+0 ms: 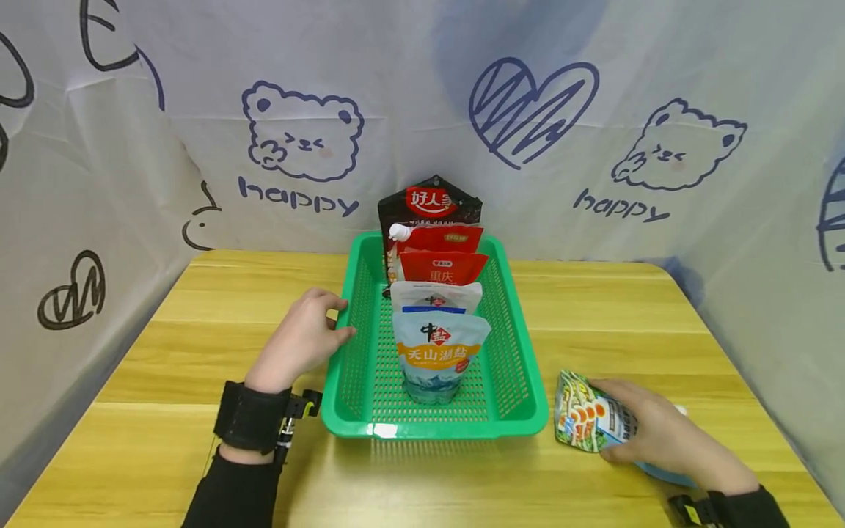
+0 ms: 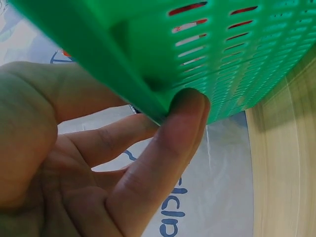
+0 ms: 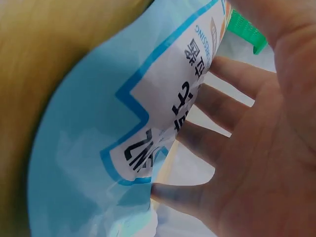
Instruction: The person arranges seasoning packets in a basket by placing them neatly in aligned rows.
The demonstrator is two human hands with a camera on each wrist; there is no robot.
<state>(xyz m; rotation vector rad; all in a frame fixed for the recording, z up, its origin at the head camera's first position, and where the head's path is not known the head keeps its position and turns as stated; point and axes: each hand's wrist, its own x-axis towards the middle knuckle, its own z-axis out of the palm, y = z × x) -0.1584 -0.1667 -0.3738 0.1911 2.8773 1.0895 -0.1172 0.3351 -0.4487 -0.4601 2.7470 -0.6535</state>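
Observation:
My left hand (image 1: 306, 334) holds the left rim of a green plastic basket (image 1: 338, 396), thumb and fingers on either side of the edge in the left wrist view. On the table to the right of the basket lies a light-blue dressing pouch (image 3: 74, 143), with a food picture on its front and a white cap. My right hand (image 1: 660, 433) grips this pouch from above, its spread fingertips along one edge. Part of the pouch is hidden under the palm. Upright in a row inside the basket stand several pouches, the front one a salt pouch (image 1: 436, 356).
Behind the salt pouch are a white pouch (image 1: 439, 293), red pouches (image 1: 445, 268) and a tall black packet (image 1: 429, 209) at the back. The yellow wooden table (image 1: 607, 308) ends at a hanging cloth (image 1: 422, 95) with drawings.

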